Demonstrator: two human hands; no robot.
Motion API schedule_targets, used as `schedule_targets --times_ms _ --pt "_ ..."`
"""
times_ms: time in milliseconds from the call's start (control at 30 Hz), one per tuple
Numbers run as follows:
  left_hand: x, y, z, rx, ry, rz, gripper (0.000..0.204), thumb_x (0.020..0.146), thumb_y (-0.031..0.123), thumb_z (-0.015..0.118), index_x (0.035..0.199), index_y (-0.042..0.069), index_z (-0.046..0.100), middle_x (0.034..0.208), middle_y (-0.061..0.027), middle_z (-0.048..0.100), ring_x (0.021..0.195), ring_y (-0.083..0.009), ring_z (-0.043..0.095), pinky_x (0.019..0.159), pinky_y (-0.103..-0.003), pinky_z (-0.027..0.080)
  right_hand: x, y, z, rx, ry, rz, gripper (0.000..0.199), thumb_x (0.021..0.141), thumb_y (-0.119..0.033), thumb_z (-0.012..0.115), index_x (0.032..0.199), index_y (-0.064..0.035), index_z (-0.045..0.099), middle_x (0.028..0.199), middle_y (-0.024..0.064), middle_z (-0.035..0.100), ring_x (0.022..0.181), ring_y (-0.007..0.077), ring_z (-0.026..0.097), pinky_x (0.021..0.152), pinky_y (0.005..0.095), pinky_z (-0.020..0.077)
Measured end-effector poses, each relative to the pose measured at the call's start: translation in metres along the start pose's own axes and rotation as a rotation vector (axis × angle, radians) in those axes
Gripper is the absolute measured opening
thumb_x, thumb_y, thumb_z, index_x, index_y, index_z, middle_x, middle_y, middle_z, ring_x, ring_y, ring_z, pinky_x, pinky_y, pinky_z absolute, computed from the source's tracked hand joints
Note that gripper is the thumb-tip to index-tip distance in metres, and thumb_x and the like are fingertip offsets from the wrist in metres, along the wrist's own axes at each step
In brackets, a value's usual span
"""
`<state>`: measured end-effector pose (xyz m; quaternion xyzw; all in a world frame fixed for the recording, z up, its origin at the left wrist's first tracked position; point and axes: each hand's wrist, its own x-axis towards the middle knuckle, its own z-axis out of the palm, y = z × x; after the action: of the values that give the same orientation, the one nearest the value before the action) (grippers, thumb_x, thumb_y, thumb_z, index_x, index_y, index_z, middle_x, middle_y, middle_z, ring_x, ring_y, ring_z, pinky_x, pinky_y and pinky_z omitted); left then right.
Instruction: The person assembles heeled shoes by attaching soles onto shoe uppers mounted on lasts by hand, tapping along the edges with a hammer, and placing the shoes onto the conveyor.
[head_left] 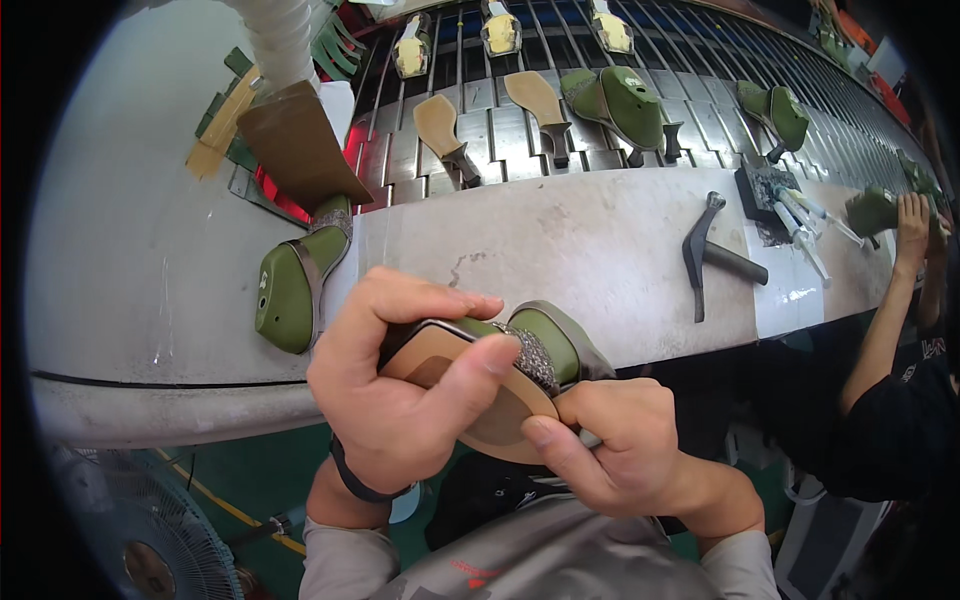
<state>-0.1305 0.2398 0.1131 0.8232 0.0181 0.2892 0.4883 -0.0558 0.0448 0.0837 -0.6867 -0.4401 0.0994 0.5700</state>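
Observation:
Just past the bench's front edge, I hold a shoe on a green last (556, 338), its tan sole (505, 420) turned up toward me. My left hand (395, 385) is closed around one end, with the thumb lying on the sole. Thumb and bent fingers of my right hand (628, 437) pinch the sole's edge beside a glittery grey strap (530, 357). What the fingers beneath are doing is hidden. Left of my left hand, another strapped green last (295, 290) lies on the bench.
A hammer (735, 262) lies right of centre on the bench (560, 240), near a dark block (765, 200) and several syringes (803, 230). Behind runs a metal conveyor (490, 140) with soles and lasts. A co-worker's hand (912, 230) holds a green last at far right. A fan (140, 530) stands lower left.

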Motion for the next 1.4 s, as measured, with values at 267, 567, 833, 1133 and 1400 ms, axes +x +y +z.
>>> schedule_targets --times_ms 267,567,833,1133,1400 --pt "0.014 -0.016 -0.005 -0.290 0.116 -0.165 0.009 0.102 0.007 0.070 0.102 -0.001 0.065 0.097 -0.0129 0.075 0.094 -0.0202 0.076 0.085 -0.032 0.059 -0.008 0.006 0.013 -0.143 -0.043 -0.013 0.017 0.093 -0.013 0.080 0.087 -0.0028 0.068 0.065 0.0111 0.059 0.054 0.0304 0.061 0.050 0.0399 0.0472" --pt "0.027 -0.019 -0.005 -0.391 0.098 -0.236 0.012 0.104 0.008 0.068 0.108 -0.001 0.060 0.103 -0.0191 0.078 0.098 -0.0230 0.077 0.090 -0.034 0.060 0.007 0.014 0.018 -0.134 0.039 0.022 0.032 0.096 -0.021 0.078 0.075 -0.0078 0.058 0.058 0.0108 0.056 0.050 0.0315 0.061 0.047 0.0429 0.0469" --pt "0.042 -0.001 -0.003 -0.289 -0.092 -0.071 0.021 0.100 0.013 0.073 0.111 -0.001 0.062 0.122 -0.0251 0.073 0.121 -0.0296 0.068 0.108 -0.043 0.050 0.025 -0.003 -0.025 -0.541 0.001 -0.005 0.038 0.081 -0.032 0.091 0.090 -0.0056 0.065 0.069 0.0101 0.065 0.060 0.0316 0.068 0.056 0.0435 0.0528" --pt "0.035 -0.072 0.053 -0.869 -0.127 -0.375 0.052 0.116 0.048 0.038 0.120 0.004 0.065 0.142 -0.0236 0.066 0.136 -0.0257 0.057 0.116 -0.046 0.038 0.011 0.001 -0.104 0.228 0.264 0.380 0.042 0.099 -0.028 0.071 0.121 0.0082 0.069 0.109 0.0192 0.078 0.096 0.0264 0.079 0.080 0.0352 0.0628" --pt "-0.014 -0.111 0.106 -0.547 0.373 -0.336 0.060 0.119 0.040 0.036 0.110 -0.007 0.073 0.107 -0.0110 0.075 0.101 -0.0168 0.067 0.095 -0.032 0.050 -0.093 0.049 -0.033 0.843 0.644 0.584 0.051 0.106 -0.033 0.056 0.144 0.0006 0.056 0.132 0.0173 0.070 0.114 0.0291 0.073 0.091 0.0439 0.0642"
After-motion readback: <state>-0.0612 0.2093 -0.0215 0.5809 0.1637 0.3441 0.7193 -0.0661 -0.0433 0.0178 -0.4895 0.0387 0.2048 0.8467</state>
